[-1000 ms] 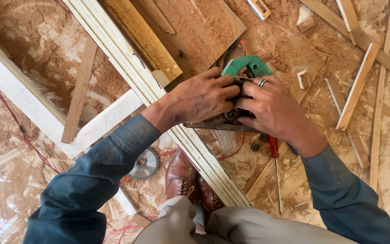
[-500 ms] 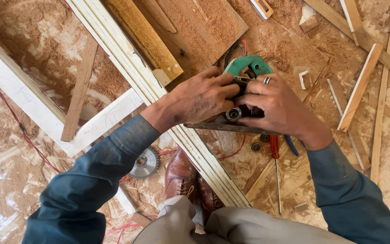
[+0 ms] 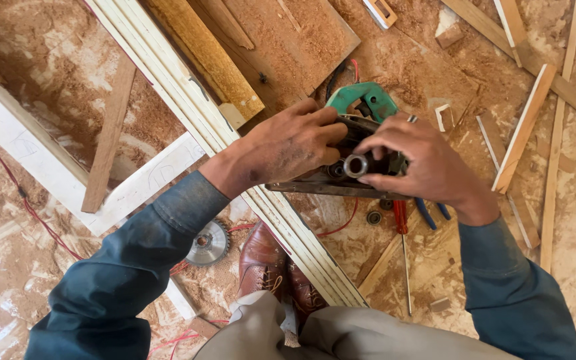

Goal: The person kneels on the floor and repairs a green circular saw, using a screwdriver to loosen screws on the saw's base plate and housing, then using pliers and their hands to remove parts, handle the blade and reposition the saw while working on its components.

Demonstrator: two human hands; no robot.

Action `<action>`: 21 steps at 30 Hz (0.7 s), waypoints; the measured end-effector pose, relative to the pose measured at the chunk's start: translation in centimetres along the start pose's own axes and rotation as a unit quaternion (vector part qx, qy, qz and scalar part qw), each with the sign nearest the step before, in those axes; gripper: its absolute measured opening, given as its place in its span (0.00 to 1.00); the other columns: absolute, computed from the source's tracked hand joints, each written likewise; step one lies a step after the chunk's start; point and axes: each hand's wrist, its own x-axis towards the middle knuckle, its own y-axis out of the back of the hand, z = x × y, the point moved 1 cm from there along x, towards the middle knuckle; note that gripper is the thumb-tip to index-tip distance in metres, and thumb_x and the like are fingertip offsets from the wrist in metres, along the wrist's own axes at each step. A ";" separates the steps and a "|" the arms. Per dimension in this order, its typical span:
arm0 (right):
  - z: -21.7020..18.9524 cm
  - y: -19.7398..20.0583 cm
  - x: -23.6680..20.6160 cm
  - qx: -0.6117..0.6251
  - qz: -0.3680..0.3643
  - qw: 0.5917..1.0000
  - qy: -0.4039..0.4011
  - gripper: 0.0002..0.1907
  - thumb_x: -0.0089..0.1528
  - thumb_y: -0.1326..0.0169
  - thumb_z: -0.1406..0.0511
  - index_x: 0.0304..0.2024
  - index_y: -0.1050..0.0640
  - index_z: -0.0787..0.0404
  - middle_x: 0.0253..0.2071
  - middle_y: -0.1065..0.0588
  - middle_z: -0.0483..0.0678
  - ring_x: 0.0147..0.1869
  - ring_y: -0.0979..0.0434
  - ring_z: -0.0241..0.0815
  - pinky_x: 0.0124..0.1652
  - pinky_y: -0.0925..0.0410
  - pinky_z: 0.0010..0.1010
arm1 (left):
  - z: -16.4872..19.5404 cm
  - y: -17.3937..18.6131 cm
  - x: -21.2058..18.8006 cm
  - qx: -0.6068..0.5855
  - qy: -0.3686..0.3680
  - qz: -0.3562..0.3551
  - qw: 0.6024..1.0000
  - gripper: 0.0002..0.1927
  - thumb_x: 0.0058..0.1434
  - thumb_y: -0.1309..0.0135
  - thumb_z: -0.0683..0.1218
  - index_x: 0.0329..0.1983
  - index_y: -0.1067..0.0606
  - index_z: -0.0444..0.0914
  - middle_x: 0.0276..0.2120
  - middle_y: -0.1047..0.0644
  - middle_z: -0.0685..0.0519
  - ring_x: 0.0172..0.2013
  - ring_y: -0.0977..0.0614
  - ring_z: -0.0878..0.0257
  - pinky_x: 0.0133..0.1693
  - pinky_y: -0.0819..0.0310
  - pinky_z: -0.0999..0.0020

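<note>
A green-bodied power tool (image 3: 363, 101) with a dark metal base plate (image 3: 315, 188) is held above a sawdust-covered floor. My left hand (image 3: 288, 143) grips its left side, fingers curled over the top. My right hand (image 3: 421, 160) holds the right side, and its fingertips pinch a small round metal socket-like part (image 3: 355, 165) at the tool's middle. A ring shows on one right finger. Most of the tool's body is hidden by both hands.
A circular saw blade (image 3: 208, 243) lies on the floor by my left sleeve. A red-handled screwdriver (image 3: 402, 230), blue-handled pliers (image 3: 429, 213) and a small washer (image 3: 373, 217) lie below the tool. Long pale moulded boards (image 3: 188, 113), wood strips (image 3: 525, 127) and my brown shoes (image 3: 265, 263) surround it.
My right hand has shifted over the tool's middle, and the round metal part now shows between its fingertips. My left hand keeps its grip on the tool.
</note>
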 end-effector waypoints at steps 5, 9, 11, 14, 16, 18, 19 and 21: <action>0.4 -2.1 0.7 -0.075 0.016 0.997 0.031 0.21 0.57 0.33 0.52 0.43 0.19 0.60 0.33 0.27 0.43 0.37 0.28 0.37 0.44 0.35 0.33 | -0.1 -0.5 -0.3 0.017 0.000 -0.021 1.000 0.04 0.60 0.44 0.50 0.34 0.19 0.49 0.36 0.24 0.59 0.46 0.24 0.63 0.53 0.28 0.62; 0.2 -2.2 0.5 -0.114 -0.013 0.993 -0.005 0.23 0.52 0.30 0.50 0.38 0.18 0.59 0.30 0.27 0.43 0.38 0.30 0.41 0.43 0.37 0.37 | 0.4 -0.7 0.5 0.017 0.004 -0.015 1.000 0.07 0.67 0.46 0.50 0.36 0.19 0.46 0.34 0.25 0.59 0.43 0.25 0.63 0.50 0.28 0.63; -0.1 -2.0 0.3 -0.145 -0.039 0.988 -0.046 0.24 0.48 0.29 0.49 0.36 0.17 0.57 0.28 0.27 0.43 0.37 0.31 0.44 0.43 0.38 0.42 | 0.7 -0.8 0.9 0.013 0.009 -0.026 1.000 0.08 0.69 0.46 0.51 0.37 0.19 0.46 0.34 0.25 0.59 0.43 0.25 0.63 0.50 0.28 0.64; -0.7 -2.3 0.1 -0.195 -0.029 0.980 -0.036 0.24 0.48 0.29 0.49 0.35 0.18 0.59 0.35 0.25 0.47 0.44 0.28 0.47 0.48 0.38 0.47 | 1.1 -1.1 1.0 0.016 0.006 -0.040 0.999 0.07 0.65 0.46 0.51 0.36 0.19 0.47 0.36 0.23 0.59 0.44 0.24 0.63 0.51 0.27 0.64; -0.9 -3.0 -0.1 -0.204 0.001 0.979 -0.012 0.25 0.48 0.31 0.49 0.38 0.18 0.58 0.41 0.24 0.48 0.48 0.26 0.48 0.53 0.38 0.50 | 1.4 -1.3 0.6 0.021 -0.002 -0.006 1.000 0.06 0.61 0.45 0.50 0.38 0.19 0.49 0.39 0.22 0.59 0.45 0.23 0.63 0.52 0.26 0.64; -1.0 -4.1 -0.4 -0.210 0.009 0.978 -0.007 0.26 0.48 0.31 0.49 0.40 0.17 0.57 0.44 0.23 0.48 0.51 0.25 0.49 0.55 0.38 0.52 | 1.9 -1.8 0.0 0.032 0.002 -0.025 0.999 0.06 0.61 0.45 0.52 0.37 0.19 0.50 0.41 0.22 0.58 0.46 0.23 0.63 0.55 0.27 0.62; -0.9 -4.5 -0.5 -0.215 0.006 0.977 -0.009 0.26 0.48 0.31 0.48 0.40 0.17 0.57 0.43 0.22 0.49 0.51 0.25 0.50 0.55 0.38 0.52 | 2.0 -2.0 -0.2 0.042 0.004 -0.033 0.999 0.06 0.61 0.45 0.52 0.37 0.19 0.50 0.41 0.22 0.58 0.47 0.23 0.62 0.56 0.27 0.62; -0.5 -5.2 -1.0 -0.210 -0.003 0.978 -0.019 0.26 0.49 0.31 0.48 0.41 0.17 0.58 0.42 0.22 0.49 0.49 0.25 0.49 0.53 0.36 0.49 | 2.2 -2.4 -0.4 0.003 0.002 -0.031 1.000 0.08 0.62 0.44 0.55 0.35 0.19 0.48 0.41 0.22 0.56 0.48 0.23 0.60 0.55 0.27 0.60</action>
